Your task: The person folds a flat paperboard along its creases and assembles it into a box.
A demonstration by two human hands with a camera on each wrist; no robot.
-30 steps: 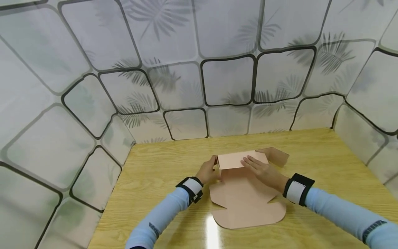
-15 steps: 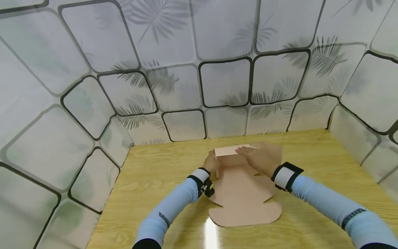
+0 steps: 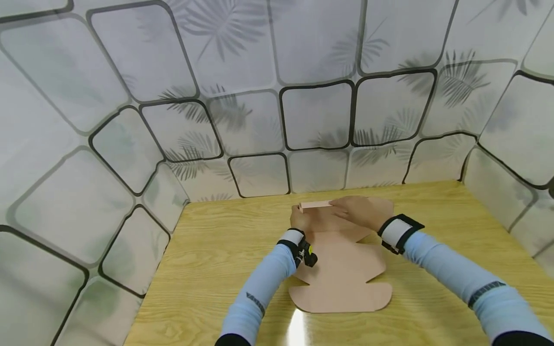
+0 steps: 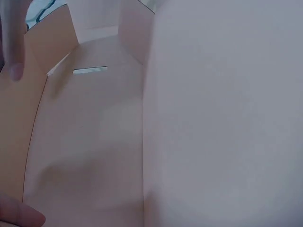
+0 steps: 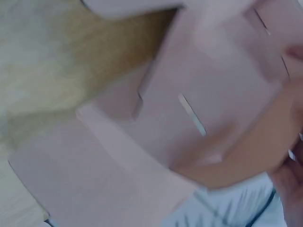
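Observation:
A flat die-cut cardboard box [image 3: 342,274] lies partly unfolded on the table, its far wall bent up. My left hand [image 3: 300,219] grips the far left corner, and its thumb [image 4: 21,212] lies inside that wall in the left wrist view. Over the right part of the far side, my right hand [image 3: 359,211] holds the same wall. Its fingers [image 5: 286,187] show at the edge of the blurred right wrist view. A pale folded strip [image 3: 315,204] shows between the hands. In the left wrist view, a narrow slot [image 4: 90,70] cuts the base panel. The right hand partly hides a side flap [image 3: 383,204].
The wood-grain table [image 3: 225,269] extends around the cardboard. Behind it and along both sides stands a patterned wall covering [image 3: 318,117]. A light reflection [image 3: 296,322] shines near the front of the table.
Both hands have moved toward the far side of the table. The folded panel between them has tilted from a broad face to a narrow strip, and more of the base shows.

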